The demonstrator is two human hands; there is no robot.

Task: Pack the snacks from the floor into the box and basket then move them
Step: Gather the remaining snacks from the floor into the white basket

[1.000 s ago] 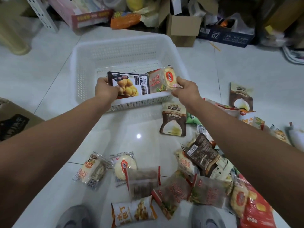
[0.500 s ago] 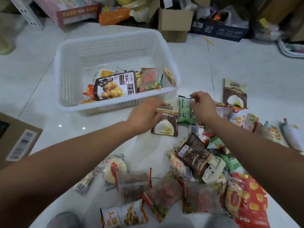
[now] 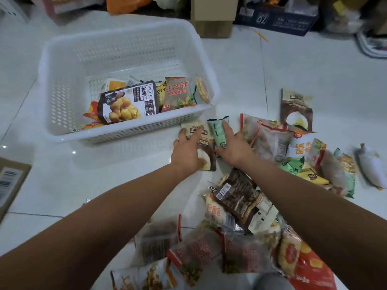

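Observation:
A white perforated basket [image 3: 125,136] stands on the tiled floor and holds several snack packets, among them a black chestnut packet [image 3: 127,103] and a brown one [image 3: 178,95]. Just right of the basket's near corner, my left hand [image 3: 187,152] closes over a brown-and-cream snack packet [image 3: 208,143] lying on the floor. Beside it my right hand [image 3: 234,150] pinches a pale green packet [image 3: 217,129] between fingers and thumb. Several more packets are heaped on the floor to the right and below, such as a dark brown packet [image 3: 238,193].
A flat cardboard box [image 3: 10,181] lies at the left edge. Another cardboard box [image 3: 213,15], a dark blue carton [image 3: 278,19] and assorted clutter line the far side. A red packet [image 3: 312,268] lies at the bottom right, near my knee [image 3: 270,282].
Both hands let go of the packets in the basket and came back to the floor pile. My left hand now covers the brown packet and my right hand grips the green one.

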